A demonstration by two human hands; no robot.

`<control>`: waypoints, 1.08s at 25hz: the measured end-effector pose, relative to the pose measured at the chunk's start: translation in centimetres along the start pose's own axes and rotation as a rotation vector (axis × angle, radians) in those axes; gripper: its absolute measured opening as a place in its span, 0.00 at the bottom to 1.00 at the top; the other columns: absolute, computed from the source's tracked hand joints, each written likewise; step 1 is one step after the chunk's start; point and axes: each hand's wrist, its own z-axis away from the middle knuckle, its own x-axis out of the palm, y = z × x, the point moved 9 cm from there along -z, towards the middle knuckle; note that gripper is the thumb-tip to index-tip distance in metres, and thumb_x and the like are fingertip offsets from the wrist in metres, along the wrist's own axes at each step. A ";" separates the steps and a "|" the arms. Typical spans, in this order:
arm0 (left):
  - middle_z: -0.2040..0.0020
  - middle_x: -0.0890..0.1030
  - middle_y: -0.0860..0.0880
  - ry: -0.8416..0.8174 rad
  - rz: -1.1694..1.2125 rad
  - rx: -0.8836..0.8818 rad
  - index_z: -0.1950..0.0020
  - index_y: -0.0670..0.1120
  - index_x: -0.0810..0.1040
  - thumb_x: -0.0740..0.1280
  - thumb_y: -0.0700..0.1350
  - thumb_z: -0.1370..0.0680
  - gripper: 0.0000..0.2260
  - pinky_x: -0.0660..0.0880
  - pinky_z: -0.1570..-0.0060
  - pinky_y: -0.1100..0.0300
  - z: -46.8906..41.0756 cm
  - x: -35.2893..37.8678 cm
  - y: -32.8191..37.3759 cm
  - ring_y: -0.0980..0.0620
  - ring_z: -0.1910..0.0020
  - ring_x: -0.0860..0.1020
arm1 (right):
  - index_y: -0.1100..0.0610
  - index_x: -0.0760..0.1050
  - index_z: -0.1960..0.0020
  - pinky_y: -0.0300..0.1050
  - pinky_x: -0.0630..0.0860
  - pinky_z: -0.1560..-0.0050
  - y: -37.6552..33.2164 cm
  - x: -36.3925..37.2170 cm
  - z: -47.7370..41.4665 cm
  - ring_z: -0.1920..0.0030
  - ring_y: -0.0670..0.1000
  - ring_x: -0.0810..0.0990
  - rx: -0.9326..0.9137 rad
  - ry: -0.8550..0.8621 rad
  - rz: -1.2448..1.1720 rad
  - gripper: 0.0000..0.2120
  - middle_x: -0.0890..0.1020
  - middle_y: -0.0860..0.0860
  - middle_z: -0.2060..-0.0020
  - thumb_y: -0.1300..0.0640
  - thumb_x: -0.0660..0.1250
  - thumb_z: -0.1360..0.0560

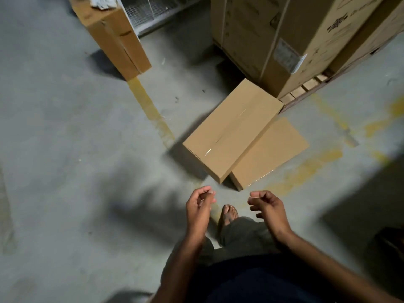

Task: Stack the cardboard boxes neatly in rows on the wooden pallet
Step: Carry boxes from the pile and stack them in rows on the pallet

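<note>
Both hands empty, fingers loosely curled, held apart: left hand [200,204], right hand [267,206]. Top box [232,130] on floor [87,138] just ahead, overlapping lower box [271,152] on its right. Long axis runs away and rightward, far end by pallet [306,89] corner. Near corner points between hands, neither clearly nearer. My guess: two-handed lift, one hand per long side.

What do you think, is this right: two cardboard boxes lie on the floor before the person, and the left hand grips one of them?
Wrong in one point. In the head view the two cardboard boxes do lie on the floor, but the left hand grips nothing: it is loosely curled, short of them.
</note>
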 end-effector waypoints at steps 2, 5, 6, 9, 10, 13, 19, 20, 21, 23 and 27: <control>0.48 0.86 0.47 0.025 -0.016 -0.008 0.44 0.50 0.83 0.71 0.41 0.20 0.06 0.76 0.58 0.68 -5.8 -1.5 2.4 0.49 0.48 0.85 | 0.58 0.81 0.46 0.45 0.75 0.57 -2.7 3.2 -3.9 0.58 0.50 0.82 0.001 0.014 0.012 0.06 0.85 0.53 0.57 0.63 0.71 0.23; 0.48 0.86 0.52 0.035 -0.090 -0.021 0.45 0.53 0.83 0.72 0.45 0.21 0.06 0.78 0.50 0.61 -14.1 -3.0 5.2 0.52 0.45 0.84 | 0.54 0.80 0.47 0.49 0.77 0.52 -5.6 6.7 -10.2 0.57 0.50 0.82 -0.010 0.109 0.077 0.06 0.85 0.49 0.56 0.60 0.72 0.24; 0.47 0.85 0.52 0.032 -0.110 -0.019 0.45 0.53 0.83 0.72 0.45 0.21 0.06 0.78 0.48 0.60 -17.2 -3.1 5.6 0.52 0.44 0.83 | 0.52 0.79 0.47 0.51 0.78 0.49 -5.7 7.8 -12.5 0.55 0.49 0.83 0.001 0.137 0.116 0.07 0.85 0.48 0.54 0.58 0.72 0.24; 0.36 0.81 0.49 -0.046 -0.264 -0.042 0.37 0.52 0.77 0.72 0.43 0.21 0.13 0.75 0.38 0.61 -27.5 -2.2 4.9 0.51 0.36 0.78 | 0.53 0.74 0.36 0.53 0.77 0.40 -3.2 10.3 -19.3 0.45 0.53 0.81 0.144 0.274 0.166 0.18 0.81 0.52 0.40 0.55 0.73 0.24; 0.33 0.78 0.49 -0.071 -0.361 -0.038 0.32 0.52 0.74 0.73 0.45 0.21 0.19 0.73 0.33 0.56 -30.7 -1.6 4.5 0.51 0.33 0.76 | 0.54 0.70 0.29 0.53 0.76 0.37 -1.7 10.9 -21.4 0.40 0.56 0.80 0.208 0.323 0.137 0.25 0.78 0.54 0.34 0.53 0.73 0.24; 0.30 0.74 0.52 -0.187 -0.689 -0.046 0.20 0.50 0.64 0.72 0.51 0.22 0.32 0.66 0.28 0.53 -38.1 0.5 2.9 0.50 0.28 0.71 | 0.50 0.54 0.19 0.57 0.75 0.33 3.1 13.3 -25.8 0.31 0.61 0.75 0.404 0.372 -0.061 0.41 0.68 0.57 0.24 0.47 0.74 0.23; 0.29 0.77 0.43 -0.396 -0.955 -0.156 0.25 0.49 0.71 0.56 0.72 0.22 0.35 0.71 0.33 0.47 -43.6 4.9 1.7 0.39 0.31 0.74 | 0.51 0.58 0.29 0.64 0.80 0.41 5.7 15.5 -29.2 0.42 0.61 0.80 0.522 0.458 -0.189 0.49 0.78 0.57 0.40 0.32 0.74 0.42; 0.33 0.79 0.43 -0.387 -0.967 -0.110 0.30 0.48 0.74 0.55 0.74 0.22 0.35 0.72 0.35 0.46 -43.4 5.3 3.0 0.39 0.33 0.76 | 0.51 0.60 0.32 0.64 0.81 0.42 4.8 15.0 -29.0 0.44 0.60 0.80 0.498 0.477 -0.189 0.46 0.78 0.55 0.42 0.32 0.74 0.41; 0.36 0.80 0.43 -0.380 -0.966 -0.051 0.34 0.48 0.76 0.55 0.74 0.22 0.34 0.73 0.37 0.46 -42.9 5.9 4.8 0.39 0.36 0.77 | 0.52 0.61 0.33 0.64 0.80 0.41 3.5 14.1 -28.5 0.44 0.59 0.80 0.478 0.489 -0.197 0.44 0.78 0.54 0.43 0.33 0.74 0.40; 0.46 0.82 0.44 -0.382 -0.936 0.014 0.44 0.47 0.78 0.59 0.71 0.22 0.28 0.75 0.46 0.50 -42.7 7.6 8.6 0.41 0.43 0.79 | 0.52 0.62 0.28 0.64 0.79 0.39 0.8 11.2 -27.8 0.41 0.59 0.79 0.417 0.505 -0.229 0.47 0.76 0.54 0.40 0.33 0.75 0.38; 0.37 0.81 0.44 -0.519 -0.806 -0.040 0.31 0.43 0.73 0.69 0.65 0.25 0.32 0.77 0.43 0.51 -41.0 13.3 15.1 0.43 0.37 0.79 | 0.50 0.59 0.20 0.49 0.78 0.49 -6.3 4.9 -26.7 0.41 0.53 0.81 0.298 0.389 -0.253 0.45 0.78 0.51 0.35 0.41 0.77 0.30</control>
